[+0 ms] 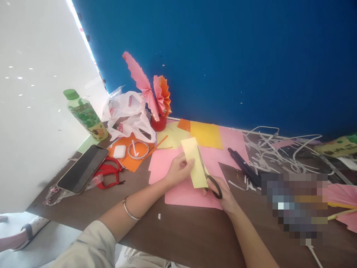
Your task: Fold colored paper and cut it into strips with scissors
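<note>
My left hand [180,169] pinches the left edge of a pale yellow paper strip [197,172], thumb on top. In my right hand [223,195] is a pair of black-handled scissors [214,187], its blades along the strip's right edge. How far the blades are apart is hard to make out. Beneath both hands lie overlapping pink paper sheets [178,195]. Behind the strip are a yellow sheet [208,134] and a paler yellow sheet [175,136].
At left stand a green-capped bottle [86,115], a phone [83,168], an earbud case [119,151] and plastic bags [126,108]. Folded paper fans [142,83] rise at the back. To the right lie a black tube-shaped object [244,166] and tangled white cables [275,150].
</note>
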Available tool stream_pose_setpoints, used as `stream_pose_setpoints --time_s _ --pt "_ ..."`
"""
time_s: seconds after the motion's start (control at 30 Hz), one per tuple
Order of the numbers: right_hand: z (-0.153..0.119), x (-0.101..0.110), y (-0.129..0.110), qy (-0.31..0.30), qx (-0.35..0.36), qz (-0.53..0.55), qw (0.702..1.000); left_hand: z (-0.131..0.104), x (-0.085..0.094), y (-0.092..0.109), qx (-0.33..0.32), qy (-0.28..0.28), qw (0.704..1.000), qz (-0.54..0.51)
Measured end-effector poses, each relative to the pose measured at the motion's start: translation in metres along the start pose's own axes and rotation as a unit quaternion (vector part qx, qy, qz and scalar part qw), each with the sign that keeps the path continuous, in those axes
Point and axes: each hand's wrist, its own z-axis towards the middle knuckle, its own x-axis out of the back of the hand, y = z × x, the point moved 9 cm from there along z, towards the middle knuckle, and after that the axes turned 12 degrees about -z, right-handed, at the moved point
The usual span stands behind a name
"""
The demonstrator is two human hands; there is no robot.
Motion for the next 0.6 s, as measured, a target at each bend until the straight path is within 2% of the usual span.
stream_pose_setpoints --time_s 0.6 --pt "-0.0005 0.0033 0.0014 0.024 -0.026 -0.018 0.999 0.0001 0.0041 0.0054 -0.043 0.016 0.998 0.043"
